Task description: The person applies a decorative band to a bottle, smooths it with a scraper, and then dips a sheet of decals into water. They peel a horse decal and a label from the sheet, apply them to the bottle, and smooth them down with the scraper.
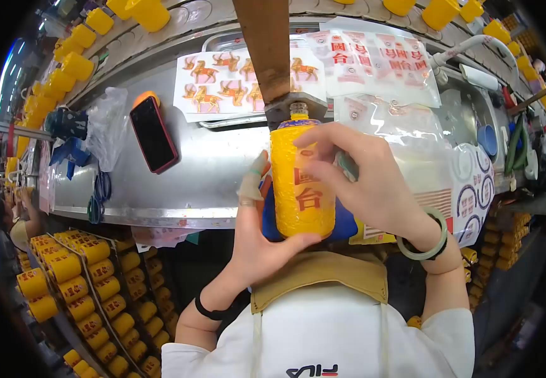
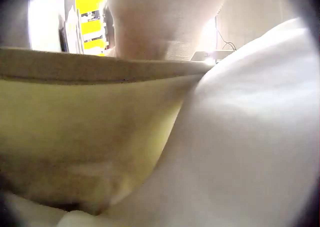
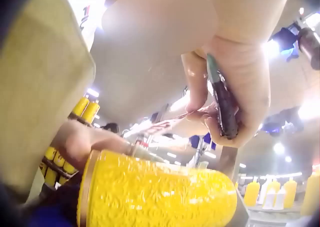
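A yellow embossed bottle point(image 1: 285, 189) with red characters lies on a blue pad point(image 1: 346, 220), its clear glass neck point(image 1: 298, 110) pointing away from me. My left hand point(image 1: 254, 246) holds it from the left, thumb along the base; pale covers wrap some of its fingers. Over the upper part of the bottle, my right hand point(image 1: 373, 179) pinches a thin clear film point(image 3: 167, 124) between thumb and forefinger. Its other fingers curl round a dark flat tool point(image 3: 226, 107) with a green tip. The left wrist view shows mostly apron point(image 2: 90, 122) and white shirt point(image 2: 250, 127).
A wooden post point(image 1: 263, 50) stands just beyond the bottle neck. Decal sheets with horses point(image 1: 206, 85) and red characters point(image 1: 373, 66) lie behind. A phone point(image 1: 153, 135) and plastic bag point(image 1: 106, 126) are at left. Racks of yellow bottles point(image 1: 90, 296) stand below; others line a conveyor point(image 1: 191, 12).
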A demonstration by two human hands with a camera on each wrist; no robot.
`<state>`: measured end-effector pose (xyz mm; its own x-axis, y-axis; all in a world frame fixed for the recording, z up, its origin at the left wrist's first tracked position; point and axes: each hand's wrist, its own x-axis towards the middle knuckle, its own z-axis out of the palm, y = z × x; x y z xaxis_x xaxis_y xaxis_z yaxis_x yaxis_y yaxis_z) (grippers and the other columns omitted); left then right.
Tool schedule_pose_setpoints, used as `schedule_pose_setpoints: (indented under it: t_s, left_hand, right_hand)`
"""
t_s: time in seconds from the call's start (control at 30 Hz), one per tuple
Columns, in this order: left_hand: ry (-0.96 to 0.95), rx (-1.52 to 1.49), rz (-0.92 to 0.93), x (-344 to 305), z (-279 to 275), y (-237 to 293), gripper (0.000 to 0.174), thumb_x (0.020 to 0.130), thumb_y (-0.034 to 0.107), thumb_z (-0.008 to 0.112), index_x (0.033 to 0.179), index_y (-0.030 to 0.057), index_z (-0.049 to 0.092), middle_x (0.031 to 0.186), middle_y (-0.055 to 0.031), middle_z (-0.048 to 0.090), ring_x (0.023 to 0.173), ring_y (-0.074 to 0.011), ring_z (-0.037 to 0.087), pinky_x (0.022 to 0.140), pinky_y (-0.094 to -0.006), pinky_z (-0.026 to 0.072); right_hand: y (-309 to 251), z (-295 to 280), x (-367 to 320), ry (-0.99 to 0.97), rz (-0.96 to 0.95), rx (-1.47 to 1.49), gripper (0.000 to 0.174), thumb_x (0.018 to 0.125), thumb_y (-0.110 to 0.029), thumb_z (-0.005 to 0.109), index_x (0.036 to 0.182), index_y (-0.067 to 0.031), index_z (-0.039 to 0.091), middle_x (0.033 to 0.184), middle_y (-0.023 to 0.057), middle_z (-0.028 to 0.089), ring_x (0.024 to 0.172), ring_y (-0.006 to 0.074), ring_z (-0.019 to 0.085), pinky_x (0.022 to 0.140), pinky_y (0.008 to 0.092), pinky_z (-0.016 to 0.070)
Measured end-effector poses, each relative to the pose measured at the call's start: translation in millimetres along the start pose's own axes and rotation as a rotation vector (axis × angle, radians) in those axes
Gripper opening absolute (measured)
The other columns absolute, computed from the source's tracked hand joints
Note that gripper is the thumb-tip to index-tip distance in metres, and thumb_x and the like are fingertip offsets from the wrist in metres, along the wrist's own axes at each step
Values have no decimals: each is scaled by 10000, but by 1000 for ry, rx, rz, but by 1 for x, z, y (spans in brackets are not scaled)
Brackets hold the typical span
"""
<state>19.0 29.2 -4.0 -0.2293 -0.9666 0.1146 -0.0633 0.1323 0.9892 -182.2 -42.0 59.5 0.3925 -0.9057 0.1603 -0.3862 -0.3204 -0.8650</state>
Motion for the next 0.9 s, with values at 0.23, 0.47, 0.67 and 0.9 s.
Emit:
schedule_pose_setpoints:
  t_s: [0.23,0.47,0.67,0.9]
  left_hand:
    - [20,-426,-333,30,11,10,877,933,81,763,1583,-11,181,1512,-187,430,1386,-256,492,1160,-422,422]
    - [81,-419,-213,32,10,1,783,957,67,733,1555,-7,234,1454,-161,495,1340,-237,541,1119,-397,466]
    - [46,-480,-309,33,12,4,794,942,-4,683,1596,11,232,1524,-144,438,1410,-245,464,1159,-409,413]
    - [69,-464,-288,32,14,3,796,938,-6,694,1587,3,232,1537,-144,422,1417,-246,458,1167,-412,406]
  right_hand:
    - [14,9,4,118,-54,-109,300,871,-12,740,1166,-13,689,879,89,669,809,168,642,790,304,528]
    - [34,6,16,203,181,50,286,915,-169,719,1166,-35,694,1007,96,688,900,189,608,879,332,494]
    - [36,17,19,176,322,120,403,852,-253,804,1164,-32,680,1090,57,690,974,144,582,912,310,480]
    - [34,16,22,156,366,129,396,854,-250,803,1154,-27,673,1103,55,693,1007,146,582,929,305,478]
